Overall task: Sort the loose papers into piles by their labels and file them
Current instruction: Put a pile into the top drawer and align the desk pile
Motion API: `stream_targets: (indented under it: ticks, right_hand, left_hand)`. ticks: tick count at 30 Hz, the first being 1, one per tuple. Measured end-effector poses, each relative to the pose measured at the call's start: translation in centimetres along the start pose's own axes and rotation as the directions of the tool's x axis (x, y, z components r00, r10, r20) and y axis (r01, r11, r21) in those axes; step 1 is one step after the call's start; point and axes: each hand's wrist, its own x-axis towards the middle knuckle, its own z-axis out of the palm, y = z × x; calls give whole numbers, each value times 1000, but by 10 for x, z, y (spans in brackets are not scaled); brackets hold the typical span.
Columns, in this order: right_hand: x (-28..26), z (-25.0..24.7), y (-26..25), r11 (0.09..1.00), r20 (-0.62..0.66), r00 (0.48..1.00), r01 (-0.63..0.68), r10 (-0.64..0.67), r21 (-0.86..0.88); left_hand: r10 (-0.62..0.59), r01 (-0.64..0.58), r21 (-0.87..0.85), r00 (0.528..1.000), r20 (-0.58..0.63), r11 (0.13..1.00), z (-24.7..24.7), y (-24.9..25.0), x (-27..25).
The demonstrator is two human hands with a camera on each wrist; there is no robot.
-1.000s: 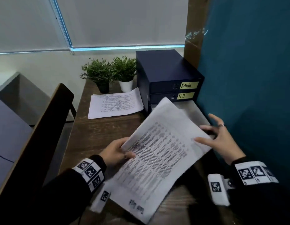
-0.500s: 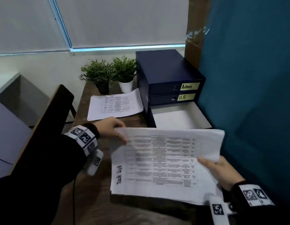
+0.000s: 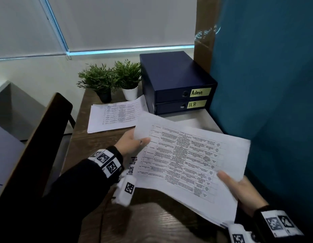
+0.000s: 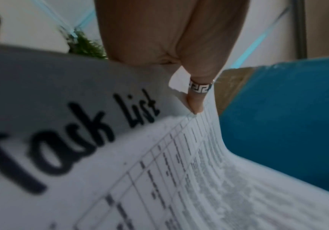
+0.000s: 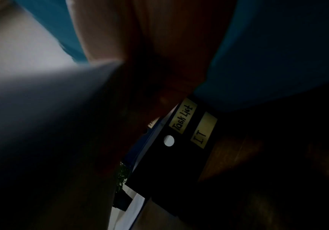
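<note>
A stack of printed sheets (image 3: 187,160) headed "Task list" (image 4: 92,135) hangs tilted over the desk, held by both hands. My left hand (image 3: 133,144) pinches its near-left corner, the ringed thumb (image 4: 199,91) on top. At the stack's right edge my right hand (image 3: 239,188) grips it, thumb on top and fingers beneath. Behind stands a navy drawer cabinet (image 3: 171,78) labelled "Admin" and "H.R". Its pulled-out drawer (image 3: 201,118) lies mostly hidden under the sheets. The right wrist view shows drawer fronts labelled "Task List" (image 5: 183,118) and "IT".
A second paper pile (image 3: 115,116) lies on the wooden desk (image 3: 152,223) left of the cabinet. Two potted plants (image 3: 113,79) stand at the back. A dark chair back (image 3: 38,142) rises at the left, a teal partition (image 3: 267,85) walls the right.
The stack turned from a diagonal slant to lie sideways, then its far edge moved toward the cabinet and now covers the pulled-out drawer. My right hand went from touching to gripping it.
</note>
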Motion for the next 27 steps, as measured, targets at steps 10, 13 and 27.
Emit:
stream_targets:
  ticks: [10,13,27]
  right_hand:
    - [-4,-8,3,999,-429,903,20,-4,32]
    - [0,-4,1,1000,-480,877,20,-7,21]
    - [102,59,-11,992,-467,881,-17,74,125]
  left_hand:
    - [87,-85,801,995,41,593,31,42,90]
    - [23,-48,806,999,42,589,34,48,105]
    - [283,-96,980,958,44,172,49,74,140]
